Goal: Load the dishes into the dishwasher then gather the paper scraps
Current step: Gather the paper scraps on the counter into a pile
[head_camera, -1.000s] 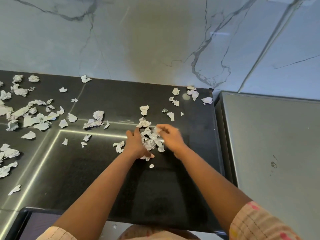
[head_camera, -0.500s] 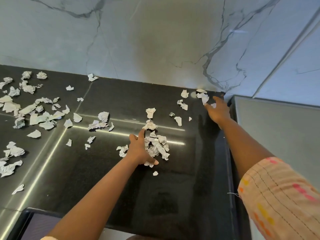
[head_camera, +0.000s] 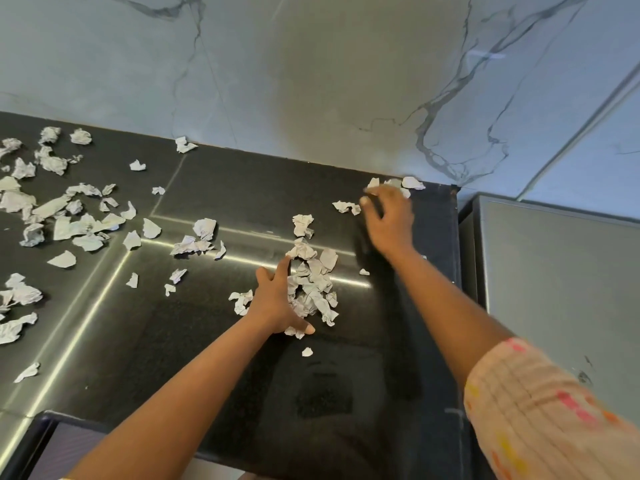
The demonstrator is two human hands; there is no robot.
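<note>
Paper scraps beside left fingers

Kitchen: black granite counter, marble backsplash.

We're looking down on a dark, glossy countertop that runs back to a marble-veined wall — torn and crumpled paper scraps lie all over it. A gathered pile sits near the middle, with one tiny scrap just in front of it. A thick scatter covers the left side, a few crumpled bits lie between, and more scraps sit in the far right corner — right against the wall.
</note>
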